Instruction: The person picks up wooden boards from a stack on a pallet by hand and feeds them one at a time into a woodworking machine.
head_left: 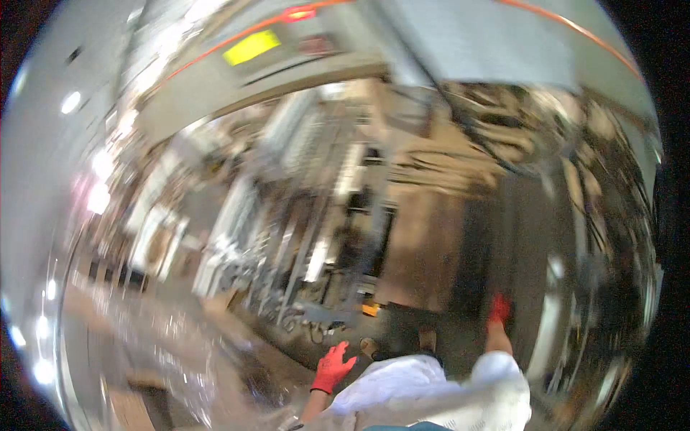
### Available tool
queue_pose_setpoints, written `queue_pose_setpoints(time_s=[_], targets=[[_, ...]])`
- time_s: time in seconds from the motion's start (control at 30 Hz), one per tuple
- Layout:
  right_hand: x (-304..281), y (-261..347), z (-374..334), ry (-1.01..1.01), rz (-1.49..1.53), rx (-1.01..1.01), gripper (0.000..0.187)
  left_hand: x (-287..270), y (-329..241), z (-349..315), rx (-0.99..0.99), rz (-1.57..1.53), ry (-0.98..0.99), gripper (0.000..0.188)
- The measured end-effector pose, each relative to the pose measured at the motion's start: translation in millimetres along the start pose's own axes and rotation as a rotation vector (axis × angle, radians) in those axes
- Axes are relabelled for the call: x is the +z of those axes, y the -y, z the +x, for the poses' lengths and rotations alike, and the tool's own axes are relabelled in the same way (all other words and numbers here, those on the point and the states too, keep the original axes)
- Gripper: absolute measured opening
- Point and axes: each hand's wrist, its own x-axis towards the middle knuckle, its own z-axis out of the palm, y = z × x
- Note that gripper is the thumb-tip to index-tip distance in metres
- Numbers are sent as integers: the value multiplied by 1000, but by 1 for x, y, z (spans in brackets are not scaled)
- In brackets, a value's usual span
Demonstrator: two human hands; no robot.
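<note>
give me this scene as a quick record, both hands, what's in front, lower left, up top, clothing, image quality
left hand: red-gloved, fingers spread, nothing seen in it
right hand: red-gloved, farther forward in view; too blurred to tell its grip
in front: brown blocky stack, contents unclear
lower left: shiny sheeting, seemingly clear plastic
up top: yellow rectangle, with a glowing red light to its right
clothing: white garment
image quality: heavy motion blur, small items unreadable

Glossy, wrinkled plastic-looking wrap (183, 352), matt brown panel (420, 248), soft white cloth garment (395, 381), matt red gloves (333, 371).
</note>
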Motion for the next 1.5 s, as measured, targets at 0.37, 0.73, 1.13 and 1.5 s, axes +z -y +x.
queue_pose_setpoints(time_s=[0.37, 0.73, 1.13, 1.5], targets=[[-21, 265, -254, 94, 478, -1496, 53, -138, 68, -161, -408, 152, -1406, 55], [16, 319, -357, 548, 391, -1870, 50, -340, 82, -445, -1479, 704, -2165, 72], [32, 336, -453, 986, 397, -2063, 49, -312, 63, -407, -1077, 936, -2370, 56], [-159, 379, -700, 1938, 735, -1940, 80, -293, 57, -418, -706, 1199, -2102, 63]])
